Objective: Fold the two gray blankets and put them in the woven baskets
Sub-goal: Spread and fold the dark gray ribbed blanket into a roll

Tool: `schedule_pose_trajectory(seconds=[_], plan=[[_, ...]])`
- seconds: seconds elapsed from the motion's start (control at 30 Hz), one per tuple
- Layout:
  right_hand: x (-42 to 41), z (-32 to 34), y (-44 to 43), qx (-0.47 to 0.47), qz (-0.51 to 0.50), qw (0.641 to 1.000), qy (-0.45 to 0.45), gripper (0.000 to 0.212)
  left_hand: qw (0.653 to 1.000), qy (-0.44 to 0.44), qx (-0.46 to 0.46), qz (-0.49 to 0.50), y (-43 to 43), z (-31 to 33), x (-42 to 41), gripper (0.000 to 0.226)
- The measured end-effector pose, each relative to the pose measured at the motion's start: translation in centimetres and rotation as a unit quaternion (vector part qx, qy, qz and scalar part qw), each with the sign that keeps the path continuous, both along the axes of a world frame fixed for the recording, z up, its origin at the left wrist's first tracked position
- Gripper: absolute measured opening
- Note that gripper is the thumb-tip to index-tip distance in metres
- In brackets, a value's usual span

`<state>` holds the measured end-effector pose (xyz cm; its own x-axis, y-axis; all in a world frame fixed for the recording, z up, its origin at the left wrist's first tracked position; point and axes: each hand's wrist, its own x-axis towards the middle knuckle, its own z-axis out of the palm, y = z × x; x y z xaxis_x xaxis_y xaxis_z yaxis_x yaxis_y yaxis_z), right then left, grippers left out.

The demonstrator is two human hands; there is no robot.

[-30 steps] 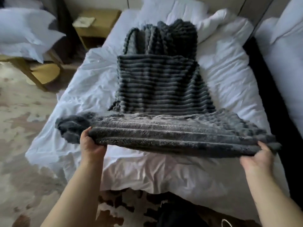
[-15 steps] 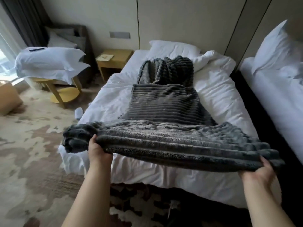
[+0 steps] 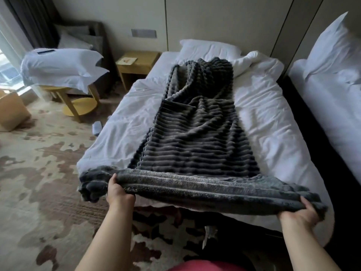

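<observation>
Both hands, left [image 3: 119, 194] and right [image 3: 298, 213], gripped the near hem of the thick, ribbed grey plush blanket [image 3: 197, 137] stretched along the white-sheeted bed [image 3: 273, 118]; probably soft, floppy and moderately heavy, best held at its corners.

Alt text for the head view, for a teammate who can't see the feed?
The left hand and right hand grip the near edge of a gray ribbed blanket, raised at the foot of a white bed, the rest stretched toward the pillow. A yellow side table and wooden nightstand stand left of it.
</observation>
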<state>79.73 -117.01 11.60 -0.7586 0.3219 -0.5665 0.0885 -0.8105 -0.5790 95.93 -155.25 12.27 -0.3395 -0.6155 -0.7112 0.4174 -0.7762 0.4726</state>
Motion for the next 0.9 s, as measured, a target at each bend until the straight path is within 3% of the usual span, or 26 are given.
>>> schedule_pose_trajectory(seconds=[0.1,0.17,0.27,0.4,0.5,0.63,0.7,0.8,0.9], plan=[[-2.3,0.5,-0.8,-0.017,-0.013,0.999,-0.046,0.021,0.999,0.038,-0.009,-0.022,-1.3,0.5,-3.1,0.013],[-4.9,0.7,-1.4,-0.021,-0.007,0.997,-0.071,0.013,0.999,0.027,-0.010,-0.045,-2.3,0.8,-5.7,0.016],[-9.7,1.9,-3.3,0.005,0.040,0.996,-0.078,0.009,0.997,-0.029,-0.014,-0.066,-4.3,1.6,-10.2,0.037],[-17.6,2.6,-6.6,-0.058,0.052,0.997,-0.016,0.017,0.987,0.027,-0.123,-0.096,-8.0,1.3,-17.5,0.045],[-23.1,-0.9,-8.6,-0.066,0.093,0.993,-0.040,0.024,0.965,-0.044,-0.180,-0.184,-10.4,-2.8,-21.8,0.053],[-26.7,-9.4,-10.3,0.009,0.209,0.964,-0.166,0.033,0.955,-0.173,-0.093,-0.222,-9.9,-10.0,-23.7,0.050],[-26.5,-13.2,-10.3,0.034,0.256,0.938,-0.231,0.028,0.948,-0.227,-0.054,-0.215,-9.0,-13.5,-23.2,0.051],[-25.2,-16.8,-10.0,0.070,0.301,0.897,-0.315,0.017,0.928,-0.331,-0.010,-0.168,-7.8,-17.0,-21.9,0.050],[-24.2,-18.3,-9.3,0.125,0.321,0.845,-0.409,0.030,0.916,-0.383,0.079,-0.094,-7.5,-18.9,-21.7,0.046]])
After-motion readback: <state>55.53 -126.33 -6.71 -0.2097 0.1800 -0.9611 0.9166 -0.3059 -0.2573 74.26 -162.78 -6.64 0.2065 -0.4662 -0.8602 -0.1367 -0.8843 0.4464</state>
